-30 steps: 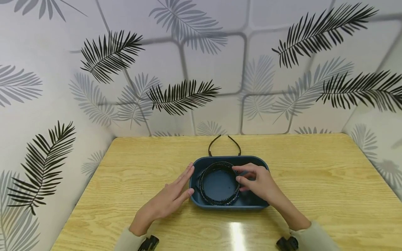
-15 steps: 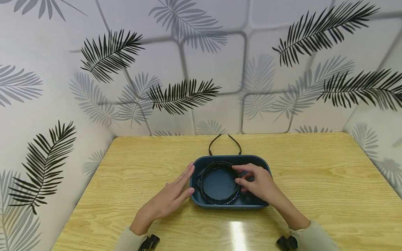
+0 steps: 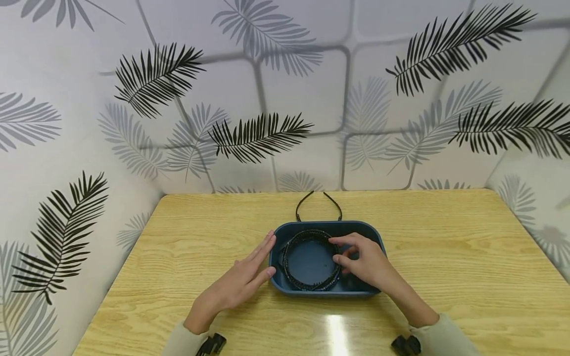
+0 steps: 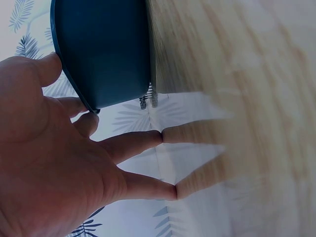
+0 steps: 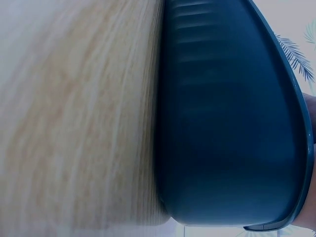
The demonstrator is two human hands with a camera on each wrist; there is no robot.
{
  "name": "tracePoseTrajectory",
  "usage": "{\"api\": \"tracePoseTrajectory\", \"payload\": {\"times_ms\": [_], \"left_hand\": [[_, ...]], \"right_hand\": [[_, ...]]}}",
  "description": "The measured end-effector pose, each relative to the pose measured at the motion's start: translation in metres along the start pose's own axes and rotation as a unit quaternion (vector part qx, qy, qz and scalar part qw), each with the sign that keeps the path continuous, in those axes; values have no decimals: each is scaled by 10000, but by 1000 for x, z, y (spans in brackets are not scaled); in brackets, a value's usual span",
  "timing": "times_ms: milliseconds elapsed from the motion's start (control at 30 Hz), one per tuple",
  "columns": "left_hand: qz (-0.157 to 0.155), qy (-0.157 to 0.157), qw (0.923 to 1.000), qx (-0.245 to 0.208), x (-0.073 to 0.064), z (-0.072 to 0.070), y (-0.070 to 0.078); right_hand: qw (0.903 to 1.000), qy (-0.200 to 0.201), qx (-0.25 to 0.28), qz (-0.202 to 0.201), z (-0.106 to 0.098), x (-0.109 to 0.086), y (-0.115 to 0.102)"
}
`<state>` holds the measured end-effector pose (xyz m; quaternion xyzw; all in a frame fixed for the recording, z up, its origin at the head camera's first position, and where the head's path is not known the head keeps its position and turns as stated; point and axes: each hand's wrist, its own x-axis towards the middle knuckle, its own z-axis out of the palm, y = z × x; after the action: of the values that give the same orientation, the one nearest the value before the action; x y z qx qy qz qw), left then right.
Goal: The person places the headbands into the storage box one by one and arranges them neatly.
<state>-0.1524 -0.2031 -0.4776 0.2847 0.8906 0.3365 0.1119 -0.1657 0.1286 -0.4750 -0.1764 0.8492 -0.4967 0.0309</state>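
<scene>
In the head view a dark blue oblong plastic bin (image 3: 325,294) sits on the table. A ring of black toothed headbands (image 3: 311,287) lies inside its left part. My left hand (image 3: 236,284) touches the bin's left end with thumb and straight fingers; in the left wrist view two of that hand's fingers (image 4: 148,186) reach down to the tabletop. My right hand (image 3: 367,259) reaches over the bin's right side. Its bent fingers and thumb grip the right edge of the headband ring. The bin's wall (image 5: 232,118) hides those fingertips in the right wrist view.
Another black headband (image 3: 340,210) stands just behind the bin, its two ends pointing toward the wall. The wood-grain table (image 3: 200,217) meets a leaf-patterned wall (image 3: 303,163) at the back. Black wrist cameras (image 3: 407,345) sit at both sleeves.
My right thumb and fingers have shifted slightly at the ring's right edge. The left hand, the bin and the headbands stay put.
</scene>
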Motion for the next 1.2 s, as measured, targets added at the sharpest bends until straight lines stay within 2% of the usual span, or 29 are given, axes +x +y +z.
{"api": "tracePoseTrajectory", "payload": {"times_ms": [333,867,1200], "left_hand": [[-19,10,10000,16,0,1,-4],[-82,-12,9999,62,0,3,-7],[-12,-8,10000,82,0,2,-6]], "right_hand": [[9990,345,-281,-95,3,1,3],[9953,614,554,-511,-10,6,1],[9933,793,639,-539,-31,21,-20]]}}
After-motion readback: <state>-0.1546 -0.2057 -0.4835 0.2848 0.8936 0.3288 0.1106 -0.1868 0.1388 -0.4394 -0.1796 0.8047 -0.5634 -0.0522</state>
